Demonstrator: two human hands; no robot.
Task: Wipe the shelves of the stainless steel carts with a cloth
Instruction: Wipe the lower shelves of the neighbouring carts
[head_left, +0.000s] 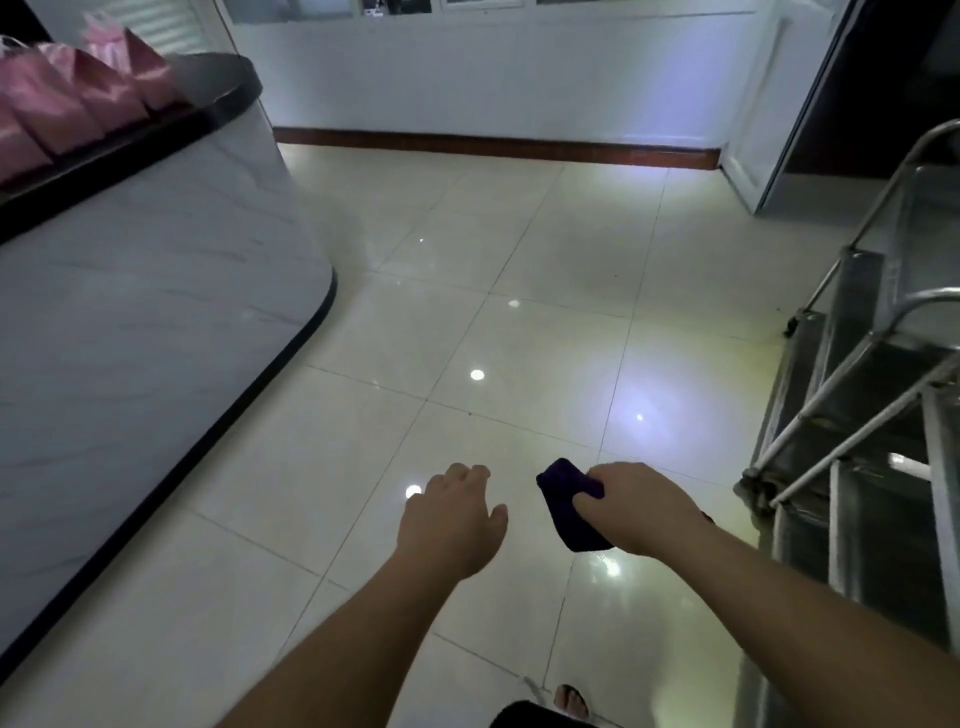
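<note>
1. Holding the cloth (571, 506), the right hand (636, 506) has its fingers curled round the dark fold; the cloth juts out past the knuckles, over the floor (519, 338).
2. The left hand (449, 519) hangs just beside it, fingers relaxed, holding nothing.
3. The carts (872, 415) stand to the right of the right-hand fingers, apart from them. No shelf is in contact with the cloth; judged from this, wiping is not under way.
4. The floor is glossy pale tile. A marble-look counter (130, 338) lies well left of the left-hand fingers, with pink bags (78, 98) on top.

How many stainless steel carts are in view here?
2, both at the right edge: the far cart near the doorway, the near cart beside the right hand gripping the cloth. More may lie out of frame.
</note>
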